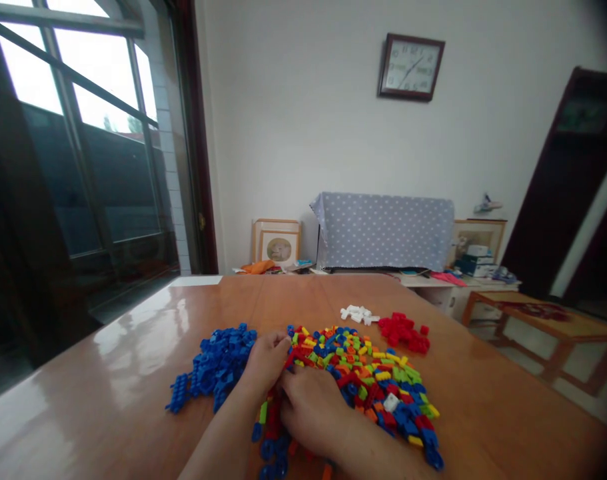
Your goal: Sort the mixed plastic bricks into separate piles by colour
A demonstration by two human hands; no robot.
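A large heap of mixed red, blue, yellow, green and orange bricks spreads over the wooden table. My left hand is at the heap's left edge with its fingers pinched together; anything between them is too small to make out. Close beside it, my right hand reaches into the near left part of the heap, its fingertips largely hidden among the bricks. To the left of my hands lies a pile of blue pieces.
Small piles of white pieces and red pieces lie farther back on the right. Behind the table are a cloth-covered object and a framed picture. A low wooden table stands at the right.
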